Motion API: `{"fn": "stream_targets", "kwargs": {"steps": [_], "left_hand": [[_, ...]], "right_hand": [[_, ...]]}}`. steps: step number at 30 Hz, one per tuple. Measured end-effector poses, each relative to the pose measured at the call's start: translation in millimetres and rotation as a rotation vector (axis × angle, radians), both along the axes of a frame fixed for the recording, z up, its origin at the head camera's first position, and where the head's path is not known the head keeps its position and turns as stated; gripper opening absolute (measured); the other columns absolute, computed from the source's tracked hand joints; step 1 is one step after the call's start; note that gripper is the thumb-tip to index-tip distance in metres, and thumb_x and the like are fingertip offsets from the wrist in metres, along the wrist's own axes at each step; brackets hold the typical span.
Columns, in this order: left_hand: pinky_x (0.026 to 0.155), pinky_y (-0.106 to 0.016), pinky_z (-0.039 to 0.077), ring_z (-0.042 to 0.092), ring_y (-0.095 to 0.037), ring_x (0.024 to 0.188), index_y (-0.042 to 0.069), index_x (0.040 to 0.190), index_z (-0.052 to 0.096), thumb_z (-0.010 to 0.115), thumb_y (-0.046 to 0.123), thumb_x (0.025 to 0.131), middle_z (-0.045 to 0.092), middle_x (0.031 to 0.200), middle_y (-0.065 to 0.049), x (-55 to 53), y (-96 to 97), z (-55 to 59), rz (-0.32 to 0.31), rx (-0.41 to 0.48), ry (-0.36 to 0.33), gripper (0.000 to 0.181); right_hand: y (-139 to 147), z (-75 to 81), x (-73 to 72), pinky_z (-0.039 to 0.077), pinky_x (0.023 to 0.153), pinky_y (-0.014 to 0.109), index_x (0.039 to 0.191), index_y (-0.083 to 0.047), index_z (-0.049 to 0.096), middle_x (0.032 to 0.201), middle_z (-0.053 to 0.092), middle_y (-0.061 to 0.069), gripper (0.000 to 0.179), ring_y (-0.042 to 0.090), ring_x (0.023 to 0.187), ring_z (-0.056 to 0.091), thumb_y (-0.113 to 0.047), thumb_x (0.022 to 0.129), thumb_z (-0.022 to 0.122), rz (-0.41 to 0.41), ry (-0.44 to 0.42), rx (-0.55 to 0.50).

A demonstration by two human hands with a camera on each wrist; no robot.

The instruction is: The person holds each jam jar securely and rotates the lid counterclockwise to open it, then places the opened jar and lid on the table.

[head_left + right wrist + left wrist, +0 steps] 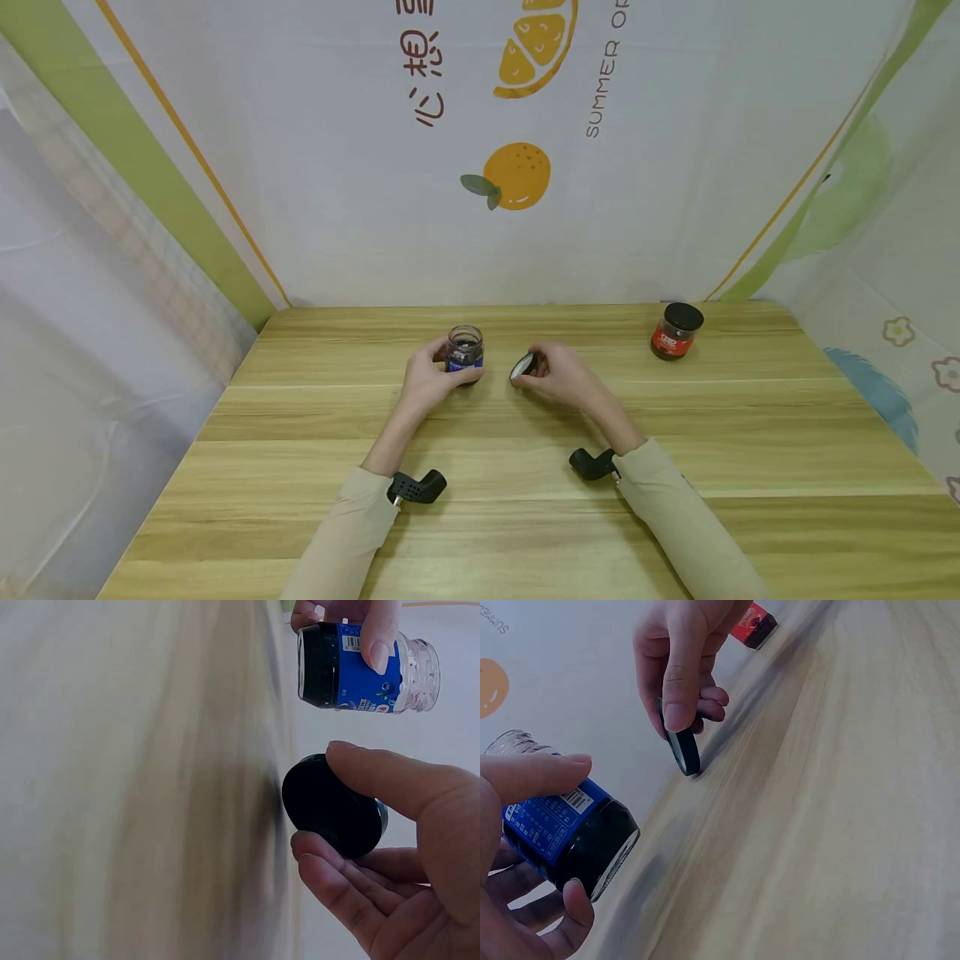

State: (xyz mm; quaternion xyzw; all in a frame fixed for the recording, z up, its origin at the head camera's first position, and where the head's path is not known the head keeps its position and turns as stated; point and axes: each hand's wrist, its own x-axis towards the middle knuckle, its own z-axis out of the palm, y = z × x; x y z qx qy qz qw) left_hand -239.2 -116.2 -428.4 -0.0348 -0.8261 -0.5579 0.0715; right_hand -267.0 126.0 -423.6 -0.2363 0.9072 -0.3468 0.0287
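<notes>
Behind your work, a white printed cloth point(337, 208) fills the upper part of the head view, with oranges and lettering on it and green and orange stripes along its sides. Below it, the wood-grain table point(487, 542) spreads across the lower half. Your beige left sleeve point(337, 533) and right sleeve point(690, 525) enter from the bottom edge, and they cover part of the tabletop.

Your left hand point(426, 383), left of the frame's centre, grips the blue-labelled jar, its thumb across the label. Your right hand point(566, 379), just right of centre, pinches the black lid between thumb and fingers. A black wrist device, left point(420, 487) and right point(594, 464), juts inward from each wrist.

At the right of the frame, near the table's back edge, the red-labelled jar point(675, 340) stands upright, its black cap on and dark contents inside, well apart from your hands. The blue-labelled jar point(467, 364), near the centre, is uncapped; its neck is clear glass and dark contents sit lower down. The left wrist view shows its underside, raised off the wood. The black lid point(522, 367) is tipped on edge, near the jar but apart from it, its pale inner face towards the jar.
</notes>
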Motion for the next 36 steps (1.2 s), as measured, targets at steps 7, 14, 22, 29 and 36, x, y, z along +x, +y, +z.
{"fn": "stream_targets", "kwargs": {"steps": [7, 14, 22, 29, 36], "left_hand": [[0.089, -0.045, 0.047, 0.059, -0.026, 0.106, 0.009, 0.121, 0.068, 0.091, 0.022, 0.075, 0.068, 0.106, -0.007, -0.2, -0.1, -5.2, -0.009, 0.001, -0.009, 0.053], [0.089, -0.045, 0.048, 0.06, -0.028, 0.106, 0.007, 0.12, 0.068, 0.091, 0.023, 0.074, 0.068, 0.107, -0.009, 0.5, -0.2, -8.0, 0.004, 0.006, -0.01, 0.054], [0.089, -0.045, 0.048, 0.06, -0.028, 0.106, 0.006, 0.117, 0.068, 0.091, 0.023, 0.075, 0.067, 0.108, -0.01, 0.1, -0.7, -11.0, 0.018, 0.007, -0.019, 0.051], [0.091, -0.046, 0.048, 0.06, -0.029, 0.108, 0.007, 0.124, 0.066, 0.091, 0.022, 0.075, 0.066, 0.112, -0.012, -0.4, -0.6, -13.2, 0.02, 0.022, -0.027, 0.057], [0.093, -0.046, 0.048, 0.059, -0.029, 0.109, 0.007, 0.126, 0.065, 0.091, 0.02, 0.075, 0.064, 0.113, -0.011, -1.4, -1.1, -14.5, 0.023, 0.027, -0.031, 0.059]], "right_hand": [[2, -6.3, -1.9, 0.047, 0.057, 0.028, 0.105, -0.001, 0.067, 0.076, 0.061, 0.001, 0.032, 0.012, 0.064, 0.055, -0.024, 0.088, 0.081, 0.016, 0.024, -0.004], [3, -9.2, -4.4, 0.044, 0.058, 0.028, 0.109, 0.001, 0.066, 0.076, 0.06, 0.001, 0.037, 0.012, 0.064, 0.052, -0.024, 0.087, 0.082, 0.012, 0.046, 0.017], [4, -8.5, -3.3, 0.042, 0.058, 0.027, 0.107, 0.002, 0.066, 0.077, 0.058, 0.002, 0.039, 0.013, 0.064, 0.049, -0.026, 0.086, 0.083, 0.012, 0.054, 0.029], [4, -10.8, -2.0, 0.041, 0.061, 0.028, 0.107, 0.0, 0.066, 0.083, 0.058, 0.003, 0.042, 0.014, 0.069, 0.048, -0.03, 0.085, 0.084, -0.004, 0.067, 0.069], [6, -12.8, -2.0, 0.048, 0.071, 0.033, 0.111, 0.001, 0.065, 0.096, 0.059, 0.008, 0.048, 0.018, 0.081, 0.053, -0.032, 0.083, 0.085, -0.032, 0.06, 0.117]]}}
